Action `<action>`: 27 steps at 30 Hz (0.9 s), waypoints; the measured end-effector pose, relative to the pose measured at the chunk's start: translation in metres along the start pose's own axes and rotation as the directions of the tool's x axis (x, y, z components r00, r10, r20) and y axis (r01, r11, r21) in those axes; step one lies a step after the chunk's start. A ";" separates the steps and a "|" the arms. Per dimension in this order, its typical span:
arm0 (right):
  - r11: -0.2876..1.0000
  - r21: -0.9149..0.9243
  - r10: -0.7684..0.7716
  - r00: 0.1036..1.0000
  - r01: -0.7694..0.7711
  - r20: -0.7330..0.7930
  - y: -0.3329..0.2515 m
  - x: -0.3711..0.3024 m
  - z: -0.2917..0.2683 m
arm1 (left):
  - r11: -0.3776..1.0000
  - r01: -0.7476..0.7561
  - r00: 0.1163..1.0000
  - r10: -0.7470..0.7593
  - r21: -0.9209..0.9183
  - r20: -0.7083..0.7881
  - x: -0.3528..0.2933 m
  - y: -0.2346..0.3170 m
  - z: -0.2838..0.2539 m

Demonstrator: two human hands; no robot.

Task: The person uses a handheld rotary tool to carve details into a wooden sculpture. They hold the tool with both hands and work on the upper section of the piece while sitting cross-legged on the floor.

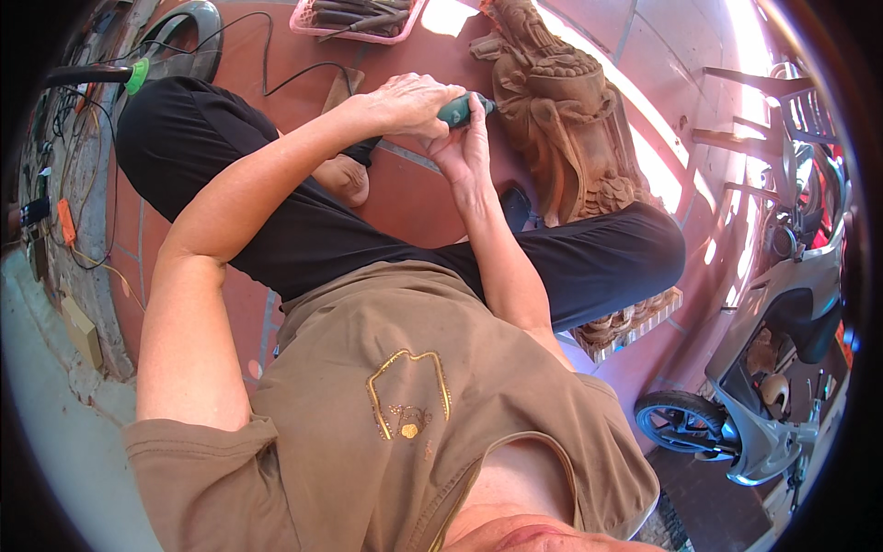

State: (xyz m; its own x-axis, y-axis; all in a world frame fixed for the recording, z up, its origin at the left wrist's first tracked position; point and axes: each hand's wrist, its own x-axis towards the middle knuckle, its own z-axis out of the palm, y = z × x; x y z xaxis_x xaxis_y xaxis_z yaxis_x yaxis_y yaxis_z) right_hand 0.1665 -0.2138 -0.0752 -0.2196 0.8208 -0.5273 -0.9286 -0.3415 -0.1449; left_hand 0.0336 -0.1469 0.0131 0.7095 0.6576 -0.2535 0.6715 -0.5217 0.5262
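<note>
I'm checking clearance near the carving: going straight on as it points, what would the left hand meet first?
The left hand would first meet the green tool and the right hand on it; beyond, the carved wooden figure seems next, though depth is unclear.

Reddish square-tiled floor (414,204) with grey grout lines, bright white sunlight (670,184) streaking its right side, weathered pale wall (46,368) at left, grey motorbike (763,437) at far right

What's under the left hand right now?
A green, rounded tool pokes out from the left hand; how far it runs beneath is covered, and the right hand hides some more of it.
</note>
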 end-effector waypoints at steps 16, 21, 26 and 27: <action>0.998 -0.036 0.062 0.996 -0.059 0.067 0.005 -0.009 0.020 | 0.997 0.077 0.996 -0.076 -0.032 0.049 -0.006 0.004 -0.016; 1.000 0.003 0.028 0.998 -0.028 0.054 -0.005 -0.007 0.022 | 0.995 0.079 0.996 -0.080 -0.069 -0.024 -0.002 0.001 -0.007; 0.999 0.039 0.021 0.999 -0.022 0.025 -0.009 -0.002 0.022 | 0.992 0.061 0.996 -0.069 -0.108 -0.065 0.004 -0.006 0.001; 0.999 0.039 0.011 1.000 -0.012 0.011 -0.010 0.001 0.020 | 0.993 0.045 0.994 -0.056 -0.113 -0.091 0.006 -0.006 0.001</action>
State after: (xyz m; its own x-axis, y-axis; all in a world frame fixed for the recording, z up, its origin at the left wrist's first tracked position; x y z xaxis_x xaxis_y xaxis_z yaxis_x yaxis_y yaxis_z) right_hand 0.1697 -0.2008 -0.0572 -0.2335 0.8220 -0.5195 -0.9370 -0.3330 -0.1057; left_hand 0.0343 -0.1403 0.0073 0.6485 0.7324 -0.2075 0.6745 -0.4265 0.6025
